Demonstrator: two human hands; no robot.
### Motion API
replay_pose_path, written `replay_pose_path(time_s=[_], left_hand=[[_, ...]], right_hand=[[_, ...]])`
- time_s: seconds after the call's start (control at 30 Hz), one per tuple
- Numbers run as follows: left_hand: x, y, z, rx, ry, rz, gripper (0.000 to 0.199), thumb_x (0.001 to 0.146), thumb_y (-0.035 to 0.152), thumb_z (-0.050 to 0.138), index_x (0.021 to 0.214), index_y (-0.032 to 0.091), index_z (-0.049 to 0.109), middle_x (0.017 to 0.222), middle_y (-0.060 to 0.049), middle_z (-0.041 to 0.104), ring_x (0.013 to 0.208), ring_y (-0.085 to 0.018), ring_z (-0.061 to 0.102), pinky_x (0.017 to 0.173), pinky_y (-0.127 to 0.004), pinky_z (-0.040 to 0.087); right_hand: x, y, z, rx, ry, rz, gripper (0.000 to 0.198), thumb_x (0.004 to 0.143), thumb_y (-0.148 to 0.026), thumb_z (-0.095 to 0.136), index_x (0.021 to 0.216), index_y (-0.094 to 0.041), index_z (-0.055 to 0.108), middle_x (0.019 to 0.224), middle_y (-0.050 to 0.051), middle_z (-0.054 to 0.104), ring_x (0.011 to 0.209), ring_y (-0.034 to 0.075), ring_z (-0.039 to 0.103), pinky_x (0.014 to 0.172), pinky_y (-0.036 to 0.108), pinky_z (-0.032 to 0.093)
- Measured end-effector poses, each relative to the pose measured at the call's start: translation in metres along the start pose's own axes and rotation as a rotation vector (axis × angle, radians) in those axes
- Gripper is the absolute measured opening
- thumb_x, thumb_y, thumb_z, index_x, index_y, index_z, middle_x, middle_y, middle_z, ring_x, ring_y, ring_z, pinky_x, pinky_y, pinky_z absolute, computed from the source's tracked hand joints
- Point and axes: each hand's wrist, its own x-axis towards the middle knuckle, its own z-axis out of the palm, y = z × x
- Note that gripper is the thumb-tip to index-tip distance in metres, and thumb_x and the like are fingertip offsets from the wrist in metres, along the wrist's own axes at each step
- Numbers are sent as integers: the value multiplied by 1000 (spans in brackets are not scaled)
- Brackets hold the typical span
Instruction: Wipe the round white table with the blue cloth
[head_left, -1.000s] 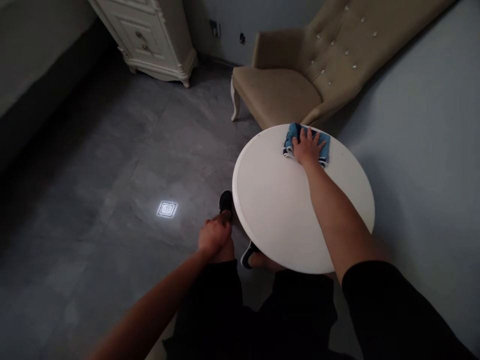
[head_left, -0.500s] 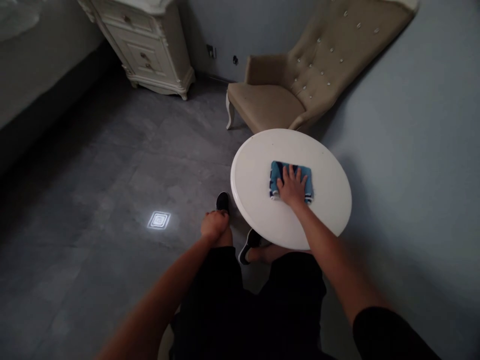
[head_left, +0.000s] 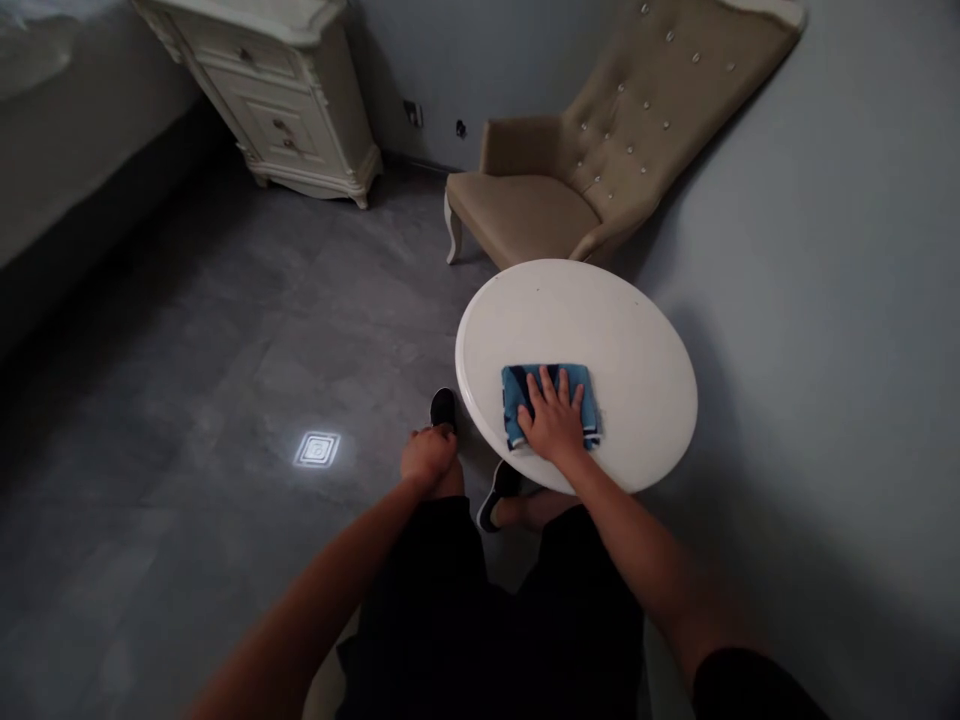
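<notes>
A folded blue cloth (head_left: pixel 512 408) with dark-blue and white patches lies on the round white table (head_left: pixel 637 350), close to its near edge. My right hand (head_left: pixel 553 415) presses flat on top of the cloth, fingers spread and pointing away from me. Part of the cloth is hidden under the palm. My left hand (head_left: pixel 429 455) rests on my left knee, left of the table. Its fingers look curled and closed, with nothing seen in them.
Beyond the table stands a tan tufted armchair (head_left: pixel 525 215) with a white leg. A white carved cabinet (head_left: pixel 277 115) is at the far left, near a bed (head_left: pixel 67 130). A grey wall (head_left: pixel 825 300) runs along the right. Light patterns the floor (head_left: pixel 316 450).
My right hand has slid the cloth across the tabletop toward me and to the left. My left hand stays on the knee. The whole view has shifted slightly.
</notes>
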Motion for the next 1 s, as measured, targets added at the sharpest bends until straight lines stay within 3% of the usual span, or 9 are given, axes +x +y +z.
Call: replay_pose_path(time_s=[0.33,0.43,0.53,0.63,0.73,0.87,1.0], left_hand=[[8,-6,-7,-37,-11,-27,48,113,41,45,134,22,84,131,-17,84,121,-36,77,102,-43,59],[11,-7,-10,-55,-8,-12,46,113,40,46,136,23,82,134,-16,84,122,-34,77,104,-41,57],[13,-8,-12,-88,-3,-8,47,114,41,43,135,25,83,133,-13,85,119,-33,78,102,-40,58],[13,-11,-13,-95,-12,-25,49,114,42,42,130,24,85,129,-13,86,117,-34,79,100,-41,59],[12,-13,-12,-80,-14,-31,49,114,40,42,128,23,86,127,-15,86,117,-33,79,103,-40,58],[9,-12,-9,-44,3,-35,53,113,41,40,126,20,88,126,-18,86,118,-34,80,106,-42,58],[2,-6,-10,-35,14,-32,58,113,42,38,122,16,89,126,-22,85,121,-36,79,103,-43,58]], right_hand=[[248,54,-6,12,57,157,75,116,-54,31,182,-19,35,190,16,22,173,54,17,133,88,13],[300,67,-3,25,70,175,77,117,-57,29,182,-17,34,189,19,22,172,56,17,130,92,11],[328,73,-3,7,57,204,78,117,-56,28,184,-16,29,189,22,19,172,56,15,127,95,10],[327,71,-6,-6,28,197,79,117,-55,28,184,-13,25,190,24,15,172,55,13,127,95,11],[298,60,-11,-16,2,145,78,118,-54,28,184,-14,26,191,21,15,173,53,14,132,89,12],[222,35,-13,-27,10,80,77,116,-54,32,183,-16,31,191,15,18,174,51,15,135,85,12],[118,4,-10,-36,10,-21,76,115,-53,36,182,-17,36,191,12,21,174,51,16,138,81,13]])
